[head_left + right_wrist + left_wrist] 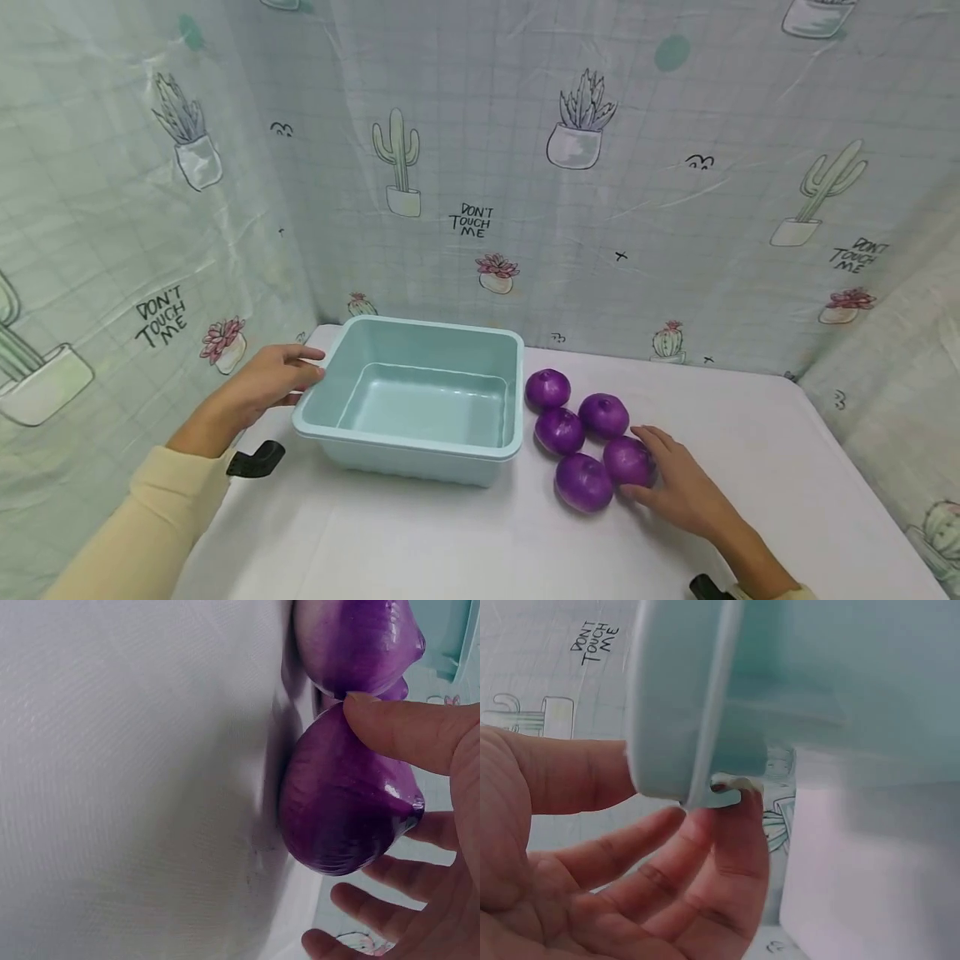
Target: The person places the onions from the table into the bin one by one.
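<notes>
Pinching tub on its nine o'clock side with left hand; at four o'clock, gripping onion between thumb and spread fingers of right hand.

Passage: tabletop before the blue bin; its mouth, from above. Obstacles: bin walls; left hand at the left rim; five purple onions clustered alongside, right hand around one; curtain behind.
</notes>
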{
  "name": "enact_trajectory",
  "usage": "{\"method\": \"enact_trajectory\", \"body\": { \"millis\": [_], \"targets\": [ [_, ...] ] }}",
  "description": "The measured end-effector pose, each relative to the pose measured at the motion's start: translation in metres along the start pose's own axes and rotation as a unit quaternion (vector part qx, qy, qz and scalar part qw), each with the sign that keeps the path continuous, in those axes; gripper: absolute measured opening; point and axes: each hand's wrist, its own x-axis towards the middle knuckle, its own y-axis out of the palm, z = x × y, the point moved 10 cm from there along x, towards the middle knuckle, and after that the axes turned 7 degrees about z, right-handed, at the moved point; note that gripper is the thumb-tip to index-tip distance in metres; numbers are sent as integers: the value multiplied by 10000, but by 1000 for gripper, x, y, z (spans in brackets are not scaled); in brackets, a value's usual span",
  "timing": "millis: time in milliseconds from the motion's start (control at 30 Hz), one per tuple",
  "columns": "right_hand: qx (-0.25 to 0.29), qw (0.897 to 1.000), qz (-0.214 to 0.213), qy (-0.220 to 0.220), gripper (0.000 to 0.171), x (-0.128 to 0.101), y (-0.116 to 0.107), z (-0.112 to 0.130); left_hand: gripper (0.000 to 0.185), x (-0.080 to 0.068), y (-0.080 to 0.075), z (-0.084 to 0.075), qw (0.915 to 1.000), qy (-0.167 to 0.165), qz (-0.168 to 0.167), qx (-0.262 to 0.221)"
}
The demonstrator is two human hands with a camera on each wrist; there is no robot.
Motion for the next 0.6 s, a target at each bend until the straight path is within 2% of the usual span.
{"method": "enact_trajectory", "body": {
  "millis": [233, 433, 600],
  "targets": [
    [504, 9987, 27, -10, 97, 4, -1, -4, 58, 2, -4, -3, 9999, 20, -45, -140],
    [819, 9966, 57, -6, 101, 6, 0, -11, 57, 7, -4, 2, 10000, -17, -55, -70],
    [938, 9954, 177, 24, 101, 7, 2, -15, 56, 9, -4, 7, 9996, -25, -3, -289]
  ]
}}
